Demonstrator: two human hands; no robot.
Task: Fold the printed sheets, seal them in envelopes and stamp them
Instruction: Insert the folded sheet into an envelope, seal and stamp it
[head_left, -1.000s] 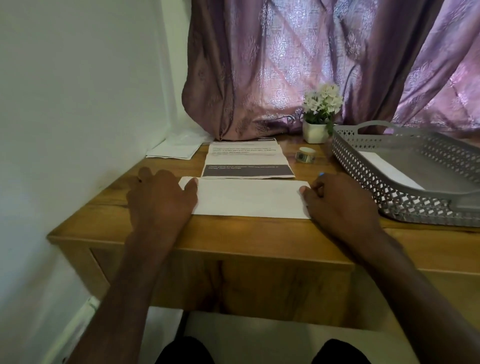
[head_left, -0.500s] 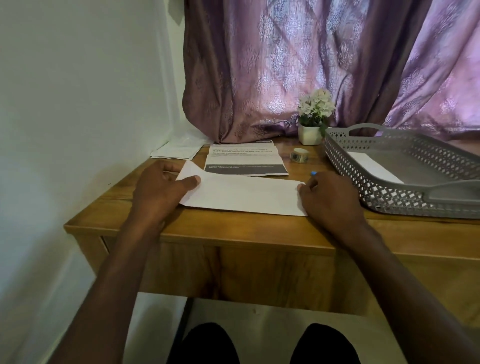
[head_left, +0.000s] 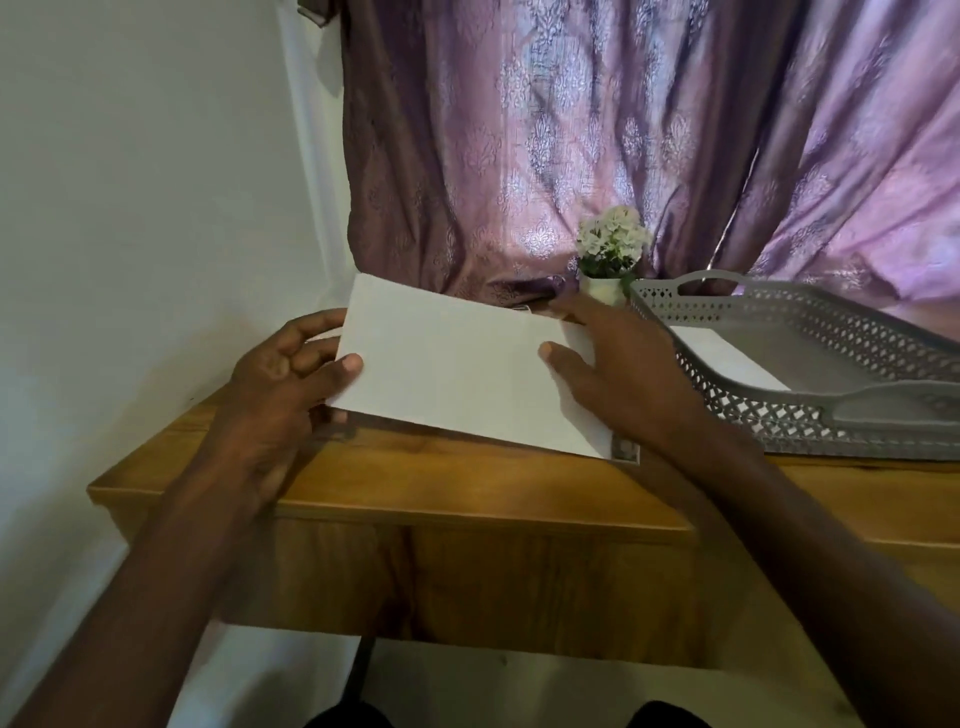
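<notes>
A white envelope (head_left: 457, 364) is lifted off the wooden desk (head_left: 467, 483) and tilted up towards me, its plain face showing. My left hand (head_left: 280, 384) grips its left end, thumb on the front and fingers behind. My right hand (head_left: 618, 374) holds its right end, thumb pressed on the front. The printed sheets that lay behind it are hidden by the raised envelope.
A grey perforated tray (head_left: 810, 374) stands on the right with a white sheet (head_left: 727, 358) inside. A small potted white flower (head_left: 610, 254) sits at the back before the purple curtain (head_left: 597, 135). A white wall (head_left: 145, 208) closes the left side.
The envelope lay flat on the desk under both hands. My left hand lifted its left edge, and now both hands hold it raised and tilted above the desk.
</notes>
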